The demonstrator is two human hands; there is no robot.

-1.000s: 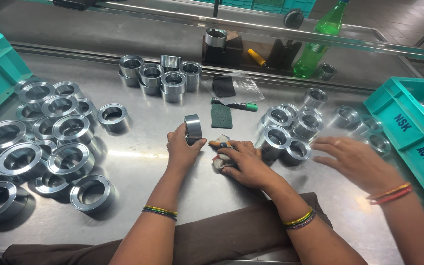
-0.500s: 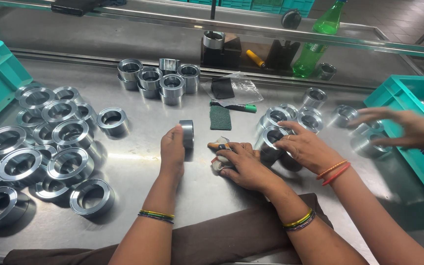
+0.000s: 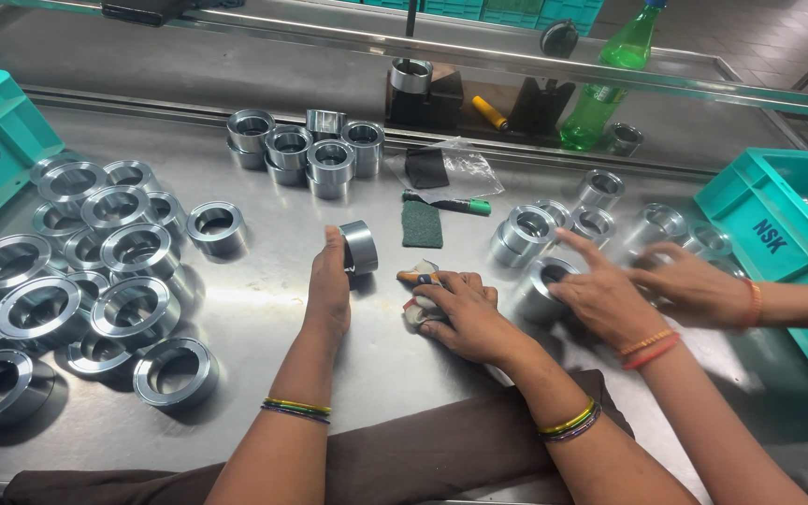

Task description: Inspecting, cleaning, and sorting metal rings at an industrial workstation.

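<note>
Near the middle of the tabletop [image 3: 264,309], toward its front edge: steel ring [image 3: 360,246] stood on edge, bore facing sideways, rim touching the surface. Pinched by the left hand [image 3: 329,281], grip closed on the ring between thumb and fingertips. Right hand [image 3: 465,313] just beside it, grip curled and pressed together over a crumpled rag [image 3: 418,276] (colours mixed, folds not readable).

Judged as a wipe of the ring. Advisable:
- Keep the rim seated on the tabletop while turning, to prevent rolling.
- Hold by the outer edge only, leaving bore and face free for the rag.
- Bring rag to ring, not ring to rag.

Noted nearby: green scouring pad [image 3: 420,224] and green-capped marker [image 3: 446,203] behind the ring, apart from it. Heap of larger rings [image 3: 133,248] toward the left edge. Co-worker's hands [image 3: 600,295] on smaller rings [image 3: 540,285] to the right, close to the right hand; keep elbows in to avoid a knock.
</note>
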